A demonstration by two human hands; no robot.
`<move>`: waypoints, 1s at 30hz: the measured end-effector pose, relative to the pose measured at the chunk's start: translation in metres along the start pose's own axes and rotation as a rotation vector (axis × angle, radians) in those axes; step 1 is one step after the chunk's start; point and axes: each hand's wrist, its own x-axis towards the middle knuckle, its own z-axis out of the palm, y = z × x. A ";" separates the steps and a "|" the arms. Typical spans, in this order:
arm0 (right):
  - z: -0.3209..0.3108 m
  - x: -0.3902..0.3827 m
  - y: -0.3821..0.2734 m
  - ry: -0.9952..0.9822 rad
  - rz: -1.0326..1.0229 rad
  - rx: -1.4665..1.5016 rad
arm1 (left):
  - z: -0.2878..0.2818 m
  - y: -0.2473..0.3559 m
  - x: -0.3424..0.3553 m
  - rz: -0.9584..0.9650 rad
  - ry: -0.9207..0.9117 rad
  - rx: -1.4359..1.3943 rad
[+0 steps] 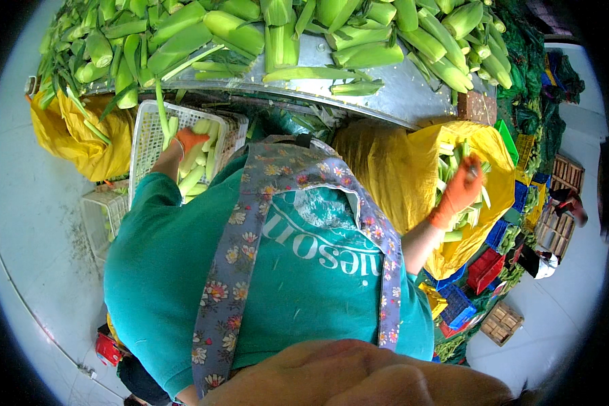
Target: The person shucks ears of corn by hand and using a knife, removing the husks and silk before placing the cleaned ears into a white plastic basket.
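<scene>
My left hand [192, 139], in an orange glove, reaches into a white plastic crate [139, 145] on the left. Its fingers curl around an ear of corn [199, 127] among several pale, husked ears lying there. A long green husk leaf [162, 111] stands up beside this hand. On the right, my right hand [464, 188], also orange-gloved, is held closed over an open yellow bag [497, 166]. Something small and greyish shows between its fingers, too small to make out. Cut green husks [468, 218] fill the bag beneath that hand.
Unhusked corn [233, 30] is heaped on a metal table [386, 84] ahead of me. Another yellow bag [78, 139] hangs at the far left, above a second white crate [96, 216]. Coloured crates [457, 306] and wooden pallets [501, 323] stand to the right, with people beyond.
</scene>
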 end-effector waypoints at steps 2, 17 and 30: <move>0.035 -0.003 -0.023 -0.265 0.000 0.025 | 0.007 -0.022 -0.008 -0.021 0.051 0.243; 0.198 -0.011 -0.061 -0.501 -0.026 -0.091 | -0.064 0.274 -0.073 0.856 0.276 -0.705; 0.157 -0.064 -0.097 -0.728 0.082 0.525 | -0.089 0.329 -0.100 1.065 0.146 -0.939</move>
